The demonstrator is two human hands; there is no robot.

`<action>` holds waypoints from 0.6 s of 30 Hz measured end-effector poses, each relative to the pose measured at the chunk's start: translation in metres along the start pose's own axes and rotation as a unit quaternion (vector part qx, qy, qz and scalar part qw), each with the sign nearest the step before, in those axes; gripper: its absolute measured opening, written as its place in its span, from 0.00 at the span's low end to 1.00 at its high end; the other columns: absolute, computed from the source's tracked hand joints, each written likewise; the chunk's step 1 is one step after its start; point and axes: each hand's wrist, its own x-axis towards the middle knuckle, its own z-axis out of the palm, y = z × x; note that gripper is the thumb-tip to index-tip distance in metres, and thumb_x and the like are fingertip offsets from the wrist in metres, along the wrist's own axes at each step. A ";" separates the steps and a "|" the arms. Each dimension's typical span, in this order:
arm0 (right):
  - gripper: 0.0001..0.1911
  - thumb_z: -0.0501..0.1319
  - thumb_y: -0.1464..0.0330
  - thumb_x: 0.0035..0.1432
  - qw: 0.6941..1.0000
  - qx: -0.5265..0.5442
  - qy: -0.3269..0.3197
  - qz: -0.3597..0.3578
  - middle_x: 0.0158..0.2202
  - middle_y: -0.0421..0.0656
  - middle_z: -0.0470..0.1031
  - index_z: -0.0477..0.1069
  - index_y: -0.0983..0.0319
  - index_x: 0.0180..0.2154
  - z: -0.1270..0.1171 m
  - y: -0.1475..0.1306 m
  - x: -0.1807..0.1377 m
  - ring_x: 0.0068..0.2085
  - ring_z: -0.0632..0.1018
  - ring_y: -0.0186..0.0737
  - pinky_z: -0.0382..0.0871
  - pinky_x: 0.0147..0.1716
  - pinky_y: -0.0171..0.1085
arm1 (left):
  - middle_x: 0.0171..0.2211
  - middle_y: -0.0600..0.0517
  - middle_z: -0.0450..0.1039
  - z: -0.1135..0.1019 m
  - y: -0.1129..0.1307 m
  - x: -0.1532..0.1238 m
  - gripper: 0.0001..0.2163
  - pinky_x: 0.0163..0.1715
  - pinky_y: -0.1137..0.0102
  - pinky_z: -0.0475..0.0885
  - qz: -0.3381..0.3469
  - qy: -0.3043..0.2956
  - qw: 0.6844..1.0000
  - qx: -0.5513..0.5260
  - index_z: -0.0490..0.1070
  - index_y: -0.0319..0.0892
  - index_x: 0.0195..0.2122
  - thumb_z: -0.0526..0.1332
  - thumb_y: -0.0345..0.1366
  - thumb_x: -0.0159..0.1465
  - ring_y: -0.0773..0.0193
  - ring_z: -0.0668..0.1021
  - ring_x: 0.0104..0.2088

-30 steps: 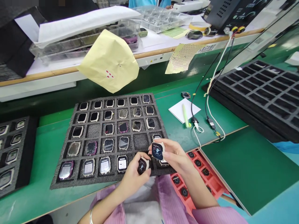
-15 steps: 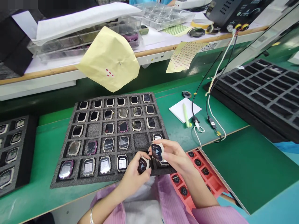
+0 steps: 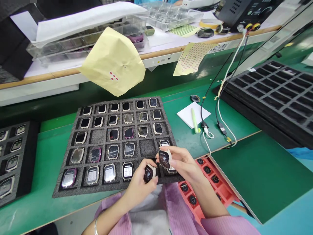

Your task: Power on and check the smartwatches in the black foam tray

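My left hand (image 3: 141,181) is closed around a smartwatch body (image 3: 149,173) with a pale case and a dark, lit screen. Beside it, slightly higher, my right hand (image 3: 182,162) grips a second strapless smartwatch (image 3: 164,159) between thumb and fingers, its screen also showing a faint picture. Both watches are over the lower right part of a grey foam tray (image 3: 97,135). Most of the tray's pockets hold similar watches, some with lit screens, such as a white-faced one (image 3: 128,171) left of my left hand. The pockets directly under my hands are partly hidden.
Another foam tray (image 3: 29,156) with watches stands at left, stacked black trays (image 3: 274,94) at right. White paper with a green pen (image 3: 194,120) and cables (image 3: 218,107) lie right of the middle tray. Below the table edge is a red tray (image 3: 226,186). Yellow sheet (image 3: 113,62) hangs from the shelf.
Both hands keep the same hold and place. The pictures on the two held watch screens look dimmer now. The view has shifted very slightly.
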 end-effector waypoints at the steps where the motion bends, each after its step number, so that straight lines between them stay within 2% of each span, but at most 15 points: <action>1: 0.18 0.70 0.67 0.52 1.000 -0.001 0.000 0.000 0.40 0.47 0.80 0.77 0.58 0.47 0.000 0.000 0.000 0.42 0.79 0.46 0.71 0.44 0.42 | 0.36 0.53 0.63 0.000 0.000 0.000 0.12 0.40 0.70 0.61 0.002 0.001 1.000 0.001 0.61 0.43 0.40 0.56 0.26 0.55 0.62 0.66 0.38; 18: 0.18 0.69 0.67 0.54 1.000 0.008 -0.001 -0.012 0.40 0.47 0.81 0.77 0.58 0.48 -0.004 0.001 -0.002 0.40 0.80 0.42 0.72 0.44 0.38 | 0.35 0.54 0.63 -0.001 0.000 -0.001 0.11 0.39 0.70 0.61 0.017 0.004 1.000 0.021 0.62 0.42 0.41 0.56 0.26 0.57 0.63 0.66 0.36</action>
